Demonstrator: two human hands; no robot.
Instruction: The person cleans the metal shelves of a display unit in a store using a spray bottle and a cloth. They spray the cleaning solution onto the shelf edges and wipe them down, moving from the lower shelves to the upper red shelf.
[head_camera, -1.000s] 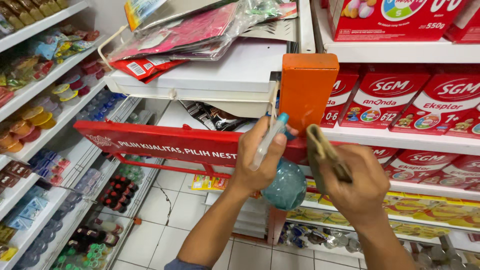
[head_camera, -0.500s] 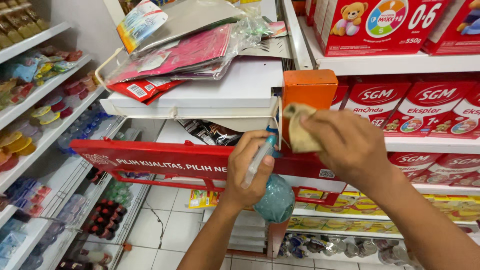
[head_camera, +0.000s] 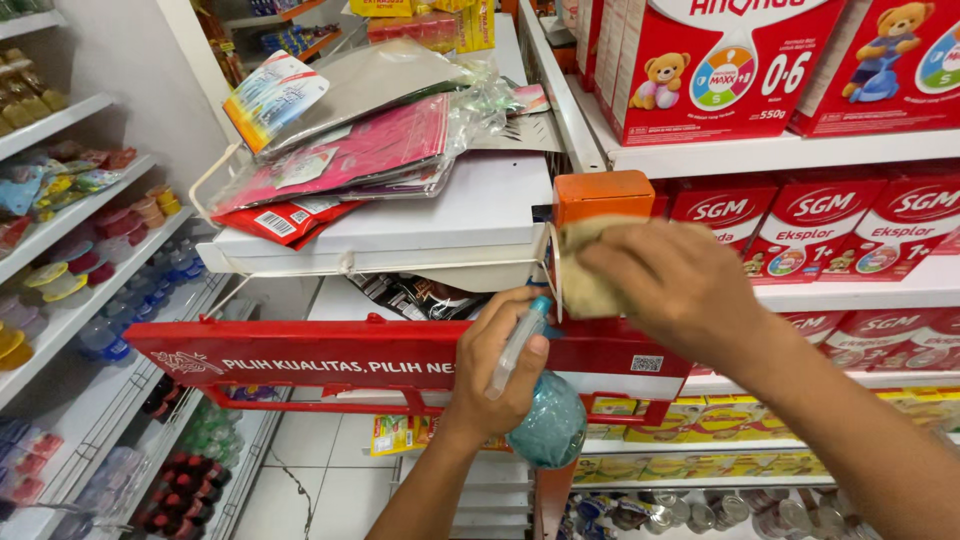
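My left hand (head_camera: 497, 373) grips a blue spray bottle (head_camera: 545, 425) by its neck, the round body hanging below my fist in front of a red banner sign (head_camera: 330, 362). My right hand (head_camera: 672, 284) presses a yellowish cloth (head_camera: 587, 268) flat against the front of an orange box-shaped fixture (head_camera: 603, 195) at the end of the shelf. The cloth covers the fixture's lower part, and my fingers hide most of the cloth's right side.
Flat packets in red and silver (head_camera: 345, 150) are piled on a white shelf top (head_camera: 440, 225). Red boxes of milk formula (head_camera: 800, 215) fill the shelves on the right. Small cups and jars (head_camera: 80, 270) line the shelves on the left. A tiled floor (head_camera: 300, 470) lies below.
My right hand has lifted the cloth up from beside the spray bottle and laid it on the orange fixture. The left hand with the bottle stayed nearly in place; the view tilted upward.
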